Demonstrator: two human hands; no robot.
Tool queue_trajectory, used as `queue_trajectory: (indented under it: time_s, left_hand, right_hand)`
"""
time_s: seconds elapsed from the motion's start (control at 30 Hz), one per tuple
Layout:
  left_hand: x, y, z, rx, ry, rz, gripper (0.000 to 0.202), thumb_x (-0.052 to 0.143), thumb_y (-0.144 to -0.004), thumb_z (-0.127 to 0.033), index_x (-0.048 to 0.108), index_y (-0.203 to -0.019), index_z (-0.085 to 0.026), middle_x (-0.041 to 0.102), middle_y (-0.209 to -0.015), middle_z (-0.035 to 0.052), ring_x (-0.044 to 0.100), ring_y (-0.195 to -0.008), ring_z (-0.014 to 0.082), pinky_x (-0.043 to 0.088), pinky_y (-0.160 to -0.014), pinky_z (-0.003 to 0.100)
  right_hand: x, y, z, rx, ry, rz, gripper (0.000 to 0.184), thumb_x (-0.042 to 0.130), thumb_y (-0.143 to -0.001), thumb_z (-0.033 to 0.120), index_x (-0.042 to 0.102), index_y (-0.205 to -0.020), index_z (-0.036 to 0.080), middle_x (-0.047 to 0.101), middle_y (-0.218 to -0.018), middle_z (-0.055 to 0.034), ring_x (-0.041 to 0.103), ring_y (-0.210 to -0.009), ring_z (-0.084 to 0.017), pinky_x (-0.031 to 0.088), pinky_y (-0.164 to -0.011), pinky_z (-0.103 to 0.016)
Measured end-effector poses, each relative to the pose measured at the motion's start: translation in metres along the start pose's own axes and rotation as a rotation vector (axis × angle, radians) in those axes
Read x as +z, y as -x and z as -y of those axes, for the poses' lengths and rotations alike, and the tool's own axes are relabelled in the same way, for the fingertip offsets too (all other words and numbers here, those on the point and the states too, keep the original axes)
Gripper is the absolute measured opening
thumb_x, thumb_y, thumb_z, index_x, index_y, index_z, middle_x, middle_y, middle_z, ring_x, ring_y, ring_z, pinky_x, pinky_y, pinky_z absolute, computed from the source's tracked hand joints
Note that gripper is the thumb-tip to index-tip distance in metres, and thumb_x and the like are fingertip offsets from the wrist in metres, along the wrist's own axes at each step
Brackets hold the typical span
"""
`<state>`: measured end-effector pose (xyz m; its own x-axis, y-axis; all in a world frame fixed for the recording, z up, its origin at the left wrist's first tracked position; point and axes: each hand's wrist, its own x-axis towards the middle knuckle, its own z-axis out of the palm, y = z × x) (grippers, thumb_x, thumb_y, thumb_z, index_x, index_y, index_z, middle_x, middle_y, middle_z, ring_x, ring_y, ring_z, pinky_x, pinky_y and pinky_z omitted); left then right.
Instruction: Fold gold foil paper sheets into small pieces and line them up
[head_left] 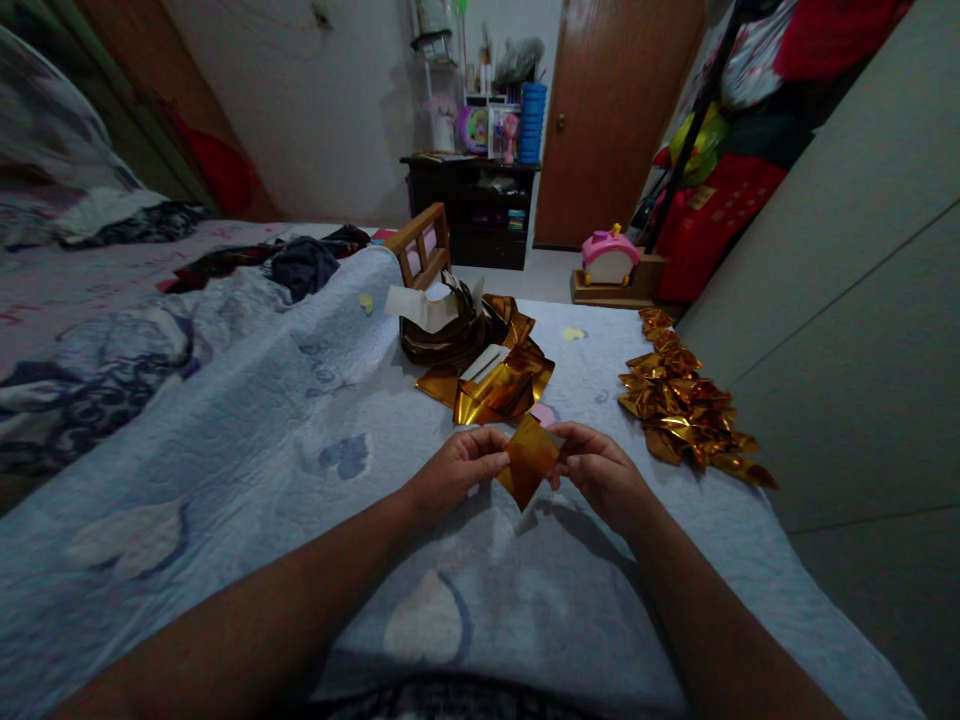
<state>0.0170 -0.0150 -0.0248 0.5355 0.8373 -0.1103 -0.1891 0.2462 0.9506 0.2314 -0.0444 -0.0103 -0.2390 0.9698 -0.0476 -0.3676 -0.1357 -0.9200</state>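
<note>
Gold foil sheet (529, 462) over bed (300, 420), diamond-wise, long axis 12–6 o'clock. Left hand (457, 468) pinches 9 o'clock corner, right hand (600, 475) pinches 3 o'clock corner; equally near.

Dim indoor frame, wide-angle, lit from the far end of the room.
The far wall (337, 110) is brightest; the foreground and lower edge fall into deep shade. The foil (529, 460), pinched between left hand (457, 465) and right hand (600, 470), shows mild glare and casts a soft shadow on the bedcover (300, 430). Edges bow strongly; corners are smeared and noisy; the centre is fairly sharp.
</note>
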Motion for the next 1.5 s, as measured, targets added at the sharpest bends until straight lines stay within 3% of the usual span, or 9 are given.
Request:
queue_trajectory:
  time_s: [0.17,0.3,0.57,0.7,0.83,1.0,1.27,1.4,1.5]
  left_hand:
    - [0.0,-0.001,-0.001,0.019,-0.059,-0.019,0.033,0.083,-0.076,-0.043,0.07,-0.086,-0.013,0.063,-0.074,0.0003,0.05,-0.061,0.0087,0.036,-0.058,0.021]
    - [0.003,-0.001,-0.003,0.01,-0.074,0.05,0.034,0.083,-0.076,-0.043,0.072,-0.084,-0.012,0.066,-0.077,0.0028,0.055,-0.067,0.0115,0.041,-0.063,0.022]
    - [0.005,0.001,0.002,-0.074,-0.083,0.196,0.04,0.081,-0.078,-0.046,0.074,-0.095,-0.011,0.069,-0.082,0.007,0.06,-0.071,0.0144,0.046,-0.066,0.024]
    - [0.003,0.002,0.003,-0.107,-0.074,0.171,0.037,0.075,-0.082,-0.045,0.073,-0.095,-0.01,0.066,-0.078,0.0066,0.055,-0.063,0.0116,0.041,-0.058,0.022]
    - [-0.005,0.001,0.006,-0.114,0.025,0.154,0.031,0.077,-0.07,-0.036,0.071,-0.087,-0.01,0.062,-0.069,0.0038,0.051,-0.058,0.0104,0.039,-0.054,0.021]
    - [-0.003,0.0,0.003,-0.067,0.052,0.286,0.05,0.084,-0.065,-0.036,0.072,-0.106,-0.011,0.068,-0.082,0.0067,0.059,-0.069,0.0142,0.043,-0.06,0.022]
    - [0.009,-0.001,0.0,0.014,0.027,0.063,0.044,0.088,-0.07,-0.037,0.074,-0.103,-0.01,0.074,-0.087,0.0085,0.067,-0.082,0.0196,0.051,-0.08,0.029]
    - [0.001,-0.001,0.003,0.072,-0.168,-0.126,0.034,0.082,-0.076,-0.038,0.073,-0.095,-0.012,0.062,-0.06,-0.0009,0.054,-0.052,0.0105,0.046,-0.055,0.022]
    - [-0.004,0.001,0.003,0.213,-0.338,-0.185,0.026,0.073,-0.084,-0.038,0.072,-0.095,-0.014,0.07,-0.085,0.0048,0.054,-0.052,0.009,0.046,-0.05,0.021]
  right_hand:
    - [0.001,0.0,-0.004,-0.043,0.081,0.011,0.031,0.082,-0.072,0.027,0.071,-0.101,0.023,0.071,-0.085,-0.0004,0.06,-0.065,-0.012,0.047,-0.061,-0.025]
    - [0.003,-0.001,-0.004,-0.083,0.149,0.008,0.033,0.084,-0.073,0.033,0.069,-0.101,0.024,0.07,-0.1,-0.0022,0.064,-0.085,-0.016,0.051,-0.075,-0.028]
    - [0.0,0.0,-0.004,-0.032,0.3,-0.033,0.032,0.081,-0.075,0.045,0.067,-0.087,0.02,0.06,-0.071,0.002,0.052,-0.06,-0.011,0.041,-0.056,-0.023]
    - [0.002,0.0,-0.001,-0.01,0.293,-0.06,0.035,0.082,-0.073,0.049,0.067,-0.08,0.018,0.059,-0.067,0.0014,0.05,-0.059,-0.011,0.038,-0.055,-0.023]
    - [0.002,-0.002,-0.001,-0.037,0.254,-0.166,0.037,0.082,-0.071,0.05,0.066,-0.074,0.018,0.06,-0.066,0.0007,0.05,-0.06,-0.012,0.038,-0.057,-0.024]
    - [0.002,-0.002,-0.002,-0.061,0.256,-0.26,0.037,0.082,-0.07,0.05,0.064,-0.072,0.018,0.058,-0.064,0.002,0.048,-0.06,-0.012,0.036,-0.056,-0.023]
    - [0.001,-0.004,-0.004,-0.078,0.242,-0.152,0.029,0.083,-0.071,0.041,0.068,-0.085,0.02,0.067,-0.077,-0.0004,0.057,-0.068,-0.015,0.044,-0.063,-0.027]
    - [-0.001,-0.005,-0.004,-0.176,0.361,-0.1,0.015,0.074,-0.079,0.033,0.068,-0.087,0.023,0.068,-0.084,-0.0011,0.061,-0.081,-0.018,0.047,-0.078,-0.033]
    - [-0.004,-0.005,-0.005,-0.341,0.592,-0.139,0.004,0.068,-0.081,0.027,0.067,-0.082,0.023,0.066,-0.099,-0.0042,0.061,-0.101,-0.023,0.044,-0.096,-0.04]
